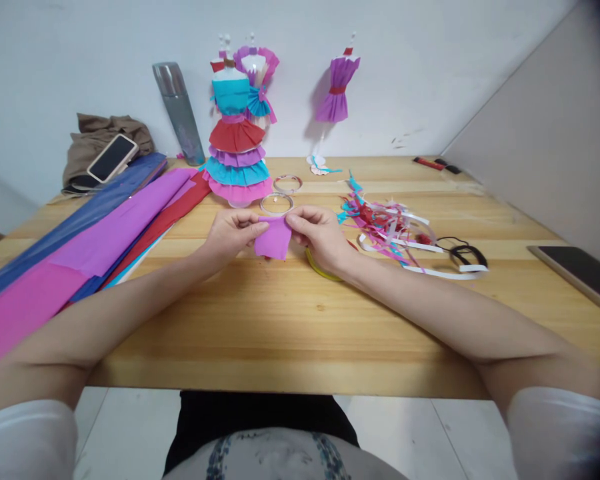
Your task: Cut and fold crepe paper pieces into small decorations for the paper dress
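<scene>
A small piece of purple crepe paper (274,241) is stretched between my two hands above the middle of the table. My left hand (236,232) pinches its upper left corner between thumb and fingers. At the upper right corner, my right hand (317,233) pinches it in the same way. Partly hidden under my right hand is a yellow ring-shaped object (324,267). Just beyond my hands lie two tape rolls (277,204). Behind them stands a small dress form (231,97) in a tiered paper dress of blue, red, purple and pink.
Long folded crepe paper sheets (125,217) cover the left side. Paper scraps (385,223) lie to the right. Along the back are a grey bottle (180,113), a phone (113,159) on brown cloth and a purple-dressed form (338,90). A dark tablet-like device (580,273) rests far right.
</scene>
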Tool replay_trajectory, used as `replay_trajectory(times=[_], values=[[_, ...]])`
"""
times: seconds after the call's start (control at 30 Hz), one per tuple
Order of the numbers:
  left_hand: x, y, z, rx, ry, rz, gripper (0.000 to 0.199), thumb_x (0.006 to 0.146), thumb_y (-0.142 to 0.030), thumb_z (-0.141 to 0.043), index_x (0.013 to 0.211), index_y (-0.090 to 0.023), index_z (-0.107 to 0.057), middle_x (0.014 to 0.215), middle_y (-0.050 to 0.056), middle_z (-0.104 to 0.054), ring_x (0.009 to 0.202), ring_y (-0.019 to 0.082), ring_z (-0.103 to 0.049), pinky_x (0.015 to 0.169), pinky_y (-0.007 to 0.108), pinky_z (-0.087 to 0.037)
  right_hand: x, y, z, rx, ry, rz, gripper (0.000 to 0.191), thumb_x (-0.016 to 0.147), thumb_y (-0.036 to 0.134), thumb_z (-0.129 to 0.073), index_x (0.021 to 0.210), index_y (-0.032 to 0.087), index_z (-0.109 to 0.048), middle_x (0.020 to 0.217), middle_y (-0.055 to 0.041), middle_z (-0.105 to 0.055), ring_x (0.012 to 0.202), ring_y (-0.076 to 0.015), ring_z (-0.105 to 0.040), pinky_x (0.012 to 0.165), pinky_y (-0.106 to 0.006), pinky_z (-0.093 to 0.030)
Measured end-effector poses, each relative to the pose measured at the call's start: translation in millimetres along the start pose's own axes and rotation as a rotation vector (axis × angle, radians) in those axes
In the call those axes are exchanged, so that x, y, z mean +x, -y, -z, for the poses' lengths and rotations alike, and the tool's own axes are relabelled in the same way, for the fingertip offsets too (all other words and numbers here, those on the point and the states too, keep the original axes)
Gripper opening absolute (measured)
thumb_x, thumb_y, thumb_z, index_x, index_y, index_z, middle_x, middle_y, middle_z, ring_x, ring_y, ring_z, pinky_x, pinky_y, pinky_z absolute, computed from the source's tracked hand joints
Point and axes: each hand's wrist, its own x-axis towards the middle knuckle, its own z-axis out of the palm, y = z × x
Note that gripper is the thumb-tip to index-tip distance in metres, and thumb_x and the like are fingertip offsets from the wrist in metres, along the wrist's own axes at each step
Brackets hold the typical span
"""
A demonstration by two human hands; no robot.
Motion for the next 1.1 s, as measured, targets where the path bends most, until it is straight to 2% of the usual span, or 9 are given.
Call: replay_trajectory(times=[0.07, 0.17, 0.3, 0.43, 0.53, 0.63, 0.77, 0.93, 1.1], values=[[-0.7, 1.2, -0.7, -0.017, -0.005, 0.02, 0.026, 0.068, -0.04, -0.077, 0.066, -0.016, -0.067, 0.051, -0.004, -0.052, 0.047, 0.006, -0.043, 0.047, 0.02, -0.033, -0.5, 0.6, 0.3, 0.007, 0.02, 0.001, 0.031, 0.071, 0.049, -0.077, 0.071, 0.02, -0.065, 0.057, 0.0051, -0.051, 0.052, -0.0091, -0.041, 0.051, -0.026, -0.031], [-3.8, 2.1, -3.6, -0.053, 0.002, 0.063, 0.028, 0.069, -0.042, -0.077, 0.07, -0.016, -0.068, 0.054, -0.004, -0.055, 0.05, 0.007, -0.047, 0.049, 0.02, -0.036, -1.5, -1.1, -1.4, 0.008, 0.062, 0.013, 0.032, 0.067, 0.047, -0.082, 0.077, 0.02, -0.068, 0.066, 0.0034, -0.06, 0.059, -0.0103, -0.05, 0.057, -0.026, -0.039], [-8.1, -2.7, -6.8, -0.059, 0.048, 0.108, 0.03, 0.069, -0.044, -0.079, 0.075, -0.016, -0.07, 0.062, 0.0, -0.063, 0.055, 0.009, -0.054, 0.052, 0.021, -0.042, -1.6, -6.1, -3.7, -0.028, 0.073, -0.006, 0.034, 0.063, 0.047, -0.085, 0.07, 0.019, -0.067, 0.067, 0.0013, -0.064, 0.063, -0.0122, -0.055, 0.064, -0.029, -0.045], [-9.0, -8.8, -6.5, 0.002, 0.085, 0.052, 0.036, 0.067, -0.043, -0.083, 0.088, -0.016, -0.074, 0.073, 0.002, -0.071, 0.062, 0.011, -0.06, 0.057, 0.021, -0.046, -3.2, -6.6, -4.2, -0.07, 0.08, -0.004, 0.035, 0.063, 0.049, -0.085, 0.07, 0.018, -0.069, 0.067, 0.0008, -0.066, 0.062, -0.0125, -0.056, 0.062, -0.028, -0.046], [-10.2, -9.1, -6.8, 0.026, 0.075, -0.007, 0.035, 0.068, -0.045, -0.081, 0.086, -0.015, -0.075, 0.078, 0.003, -0.073, 0.066, 0.012, -0.062, 0.061, 0.023, -0.049, -5.6, -5.9, -5.0, -0.118, 0.108, 0.007, 0.035, 0.065, 0.049, -0.084, 0.068, 0.018, -0.069, 0.067, 0.0003, -0.067, 0.062, -0.0124, -0.056, 0.062, -0.028, -0.047], [-11.7, -8.0, -7.6, 0.073, 0.03, -0.017, 0.03, 0.071, -0.044, -0.078, 0.077, -0.015, -0.074, 0.071, 0.002, -0.07, 0.061, 0.01, -0.057, 0.058, 0.022, -0.045, -6.6, -7.2, -5.6, -0.12, 0.11, 0.012, 0.036, 0.063, 0.05, -0.084, 0.067, 0.018, -0.067, 0.067, -0.0001, -0.067, 0.062, -0.0125, -0.056, 0.061, -0.028, -0.046], [-10.2, -7.8, -6.8, 0.085, -0.006, 0.045, 0.028, 0.07, -0.043, -0.077, 0.069, -0.015, -0.069, 0.059, -0.001, -0.062, 0.052, 0.009, -0.051, 0.05, 0.022, -0.04, -4.6, -9.1, -4.9, -0.096, 0.078, -0.009, 0.037, 0.061, 0.05, -0.085, 0.068, 0.018, -0.066, 0.066, 0.0002, -0.066, 0.061, -0.0124, -0.055, 0.06, -0.027, -0.045], [-5.1, -7.4, -4.7, 0.061, -0.039, 0.089, 0.029, 0.068, -0.041, -0.079, 0.066, -0.016, -0.065, 0.051, -0.003, -0.057, 0.046, 0.008, -0.049, 0.046, 0.021, -0.038, -2.4, -7.8, -3.5, -0.097, 0.055, 0.011, 0.037, 0.063, 0.051, -0.083, 0.067, 0.019, -0.065, 0.062, 0.0022, -0.061, 0.057, -0.0108, -0.05, 0.058, -0.027, -0.042], [-2.0, -5.9, -3.8, -0.005, -0.047, 0.111, 0.021, 0.073, -0.032, -0.076, 0.066, -0.016, -0.064, 0.049, -0.002, -0.058, 0.045, 0.008, -0.05, 0.048, 0.02, -0.04, -2.0, -9.1, -1.5, -0.111, 0.047, 0.012, 0.032, 0.069, 0.05, -0.076, 0.068, 0.02, -0.066, 0.06, 0.003, -0.058, 0.055, -0.0104, -0.045, 0.053, -0.026, -0.036]])
